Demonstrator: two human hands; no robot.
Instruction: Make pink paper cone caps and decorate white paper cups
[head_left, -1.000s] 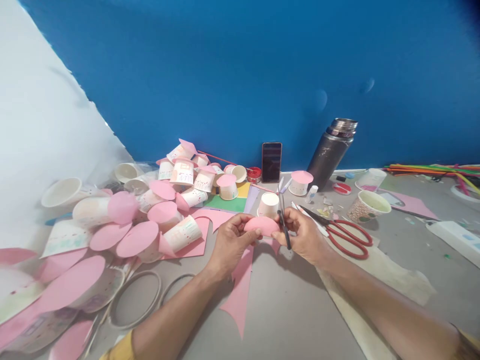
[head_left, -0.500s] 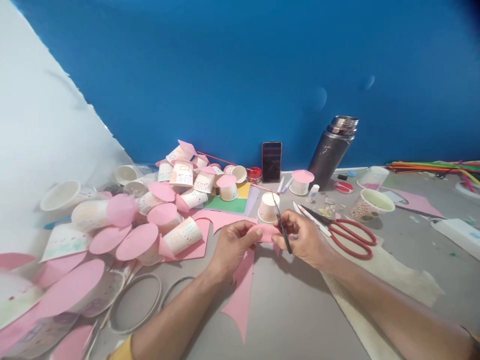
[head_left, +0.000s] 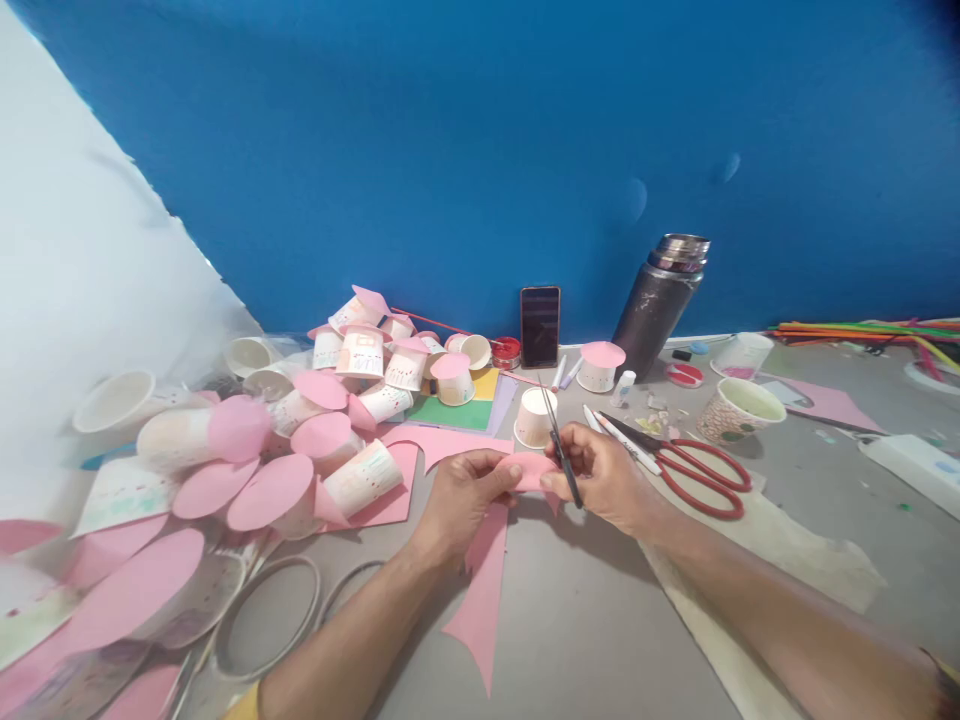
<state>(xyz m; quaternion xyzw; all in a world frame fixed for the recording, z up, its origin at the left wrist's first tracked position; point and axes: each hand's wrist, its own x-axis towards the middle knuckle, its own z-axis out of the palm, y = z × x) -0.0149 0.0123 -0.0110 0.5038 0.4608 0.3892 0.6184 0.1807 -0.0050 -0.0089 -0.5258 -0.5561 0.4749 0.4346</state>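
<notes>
My left hand (head_left: 461,495) pinches one side of a small pink paper piece (head_left: 529,468) held above the grey table. My right hand (head_left: 607,478) grips small black scissors (head_left: 559,445) and also touches the paper's other side; the blades point up and away, next to the paper. A long pink paper offcut (head_left: 480,590) lies on the table below my hands. An upturned white paper cup (head_left: 535,415) stands just beyond my hands.
A pile of paper cups with pink round lids (head_left: 300,440) fills the left. Red-handled scissors (head_left: 694,465), pens, a printed cup (head_left: 735,410), a dark flask (head_left: 658,300), a phone (head_left: 540,325), wire rings (head_left: 266,620) and coloured sticks (head_left: 862,335) lie around.
The pink piece has been turned flatter and lowered slightly between both hands. The scissor blades have tilted from pointing down to pointing up and away.
</notes>
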